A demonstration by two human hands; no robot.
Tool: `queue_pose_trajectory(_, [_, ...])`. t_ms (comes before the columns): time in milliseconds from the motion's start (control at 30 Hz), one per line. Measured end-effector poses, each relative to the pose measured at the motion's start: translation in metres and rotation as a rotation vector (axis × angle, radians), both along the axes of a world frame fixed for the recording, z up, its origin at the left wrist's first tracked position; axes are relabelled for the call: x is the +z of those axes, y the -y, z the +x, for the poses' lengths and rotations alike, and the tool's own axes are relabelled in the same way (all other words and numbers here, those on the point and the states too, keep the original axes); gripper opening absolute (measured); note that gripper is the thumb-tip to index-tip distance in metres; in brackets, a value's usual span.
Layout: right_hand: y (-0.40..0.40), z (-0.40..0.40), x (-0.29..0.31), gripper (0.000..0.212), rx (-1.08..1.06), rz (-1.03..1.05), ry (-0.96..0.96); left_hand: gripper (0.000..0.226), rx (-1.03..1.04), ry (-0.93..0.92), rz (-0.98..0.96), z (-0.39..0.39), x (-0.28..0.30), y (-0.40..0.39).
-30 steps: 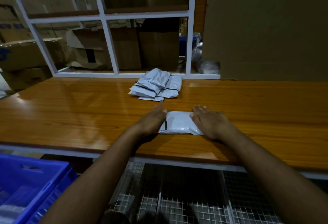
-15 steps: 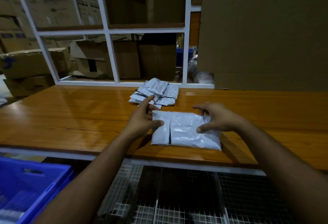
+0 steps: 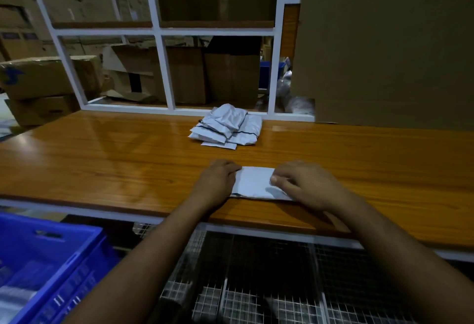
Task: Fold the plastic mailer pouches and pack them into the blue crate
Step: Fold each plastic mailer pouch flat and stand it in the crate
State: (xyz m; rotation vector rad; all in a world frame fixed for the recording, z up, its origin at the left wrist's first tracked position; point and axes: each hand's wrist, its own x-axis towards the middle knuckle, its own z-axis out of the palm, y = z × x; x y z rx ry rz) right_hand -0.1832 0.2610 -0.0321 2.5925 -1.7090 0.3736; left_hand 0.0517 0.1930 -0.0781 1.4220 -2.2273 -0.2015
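Both hands down on one folded mailer pouch [image 3: 254, 182] at the near edge of the wooden tabletop [image 3: 102, 159]. Left hand [image 3: 218, 182] lies over the pouch's left end, fingers laid fairly flat on it. Right hand [image 3: 300, 185] covers the right end, fingers bent, tips on the plastic; whether they pinch a flap or only press, cannot tell. White plastic shows in the gap between the two hands.

Pile of unfolded mailer pouches [image 3: 227, 127] sits well beyond the hands, toward the white window frame [image 3: 164, 72]. Blue crate [image 3: 51, 259] is below and to the left of the left forearm, off the table, some pale contents in its lower corner.

Judged step: setting the crease of the fold.

To do it well:
- keep the left hand as an anchor so the slick plastic does not slide;
- sweep the right hand outward along the fold to push trapped air out;
- hold edges aligned before lifting, since this film probably springs open;
- carry it gripped across the fold toward the crate on the left.
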Motion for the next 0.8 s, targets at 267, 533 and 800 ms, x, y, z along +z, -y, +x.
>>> queue_pose_trajectory(267, [0.058, 0.075, -0.022, 0.05, -0.237, 0.223, 0.439, 0.044, 0.138, 0.142, 0.01, 0.004, -0.012, -0.009])
queue_pose_trajectory(533, [0.07, 0.095, -0.042, 0.057, -0.352, 0.156, -0.208, 0.042, 0.126, -0.137, 0.127, 0.012, -0.015, 0.006])
queue_pose_trajectory(800, [0.058, 0.075, -0.033, 0.065, -0.327, 0.218, -0.068, 0.048, 0.164, 0.316, 0.044, -0.001, -0.003, -0.016])
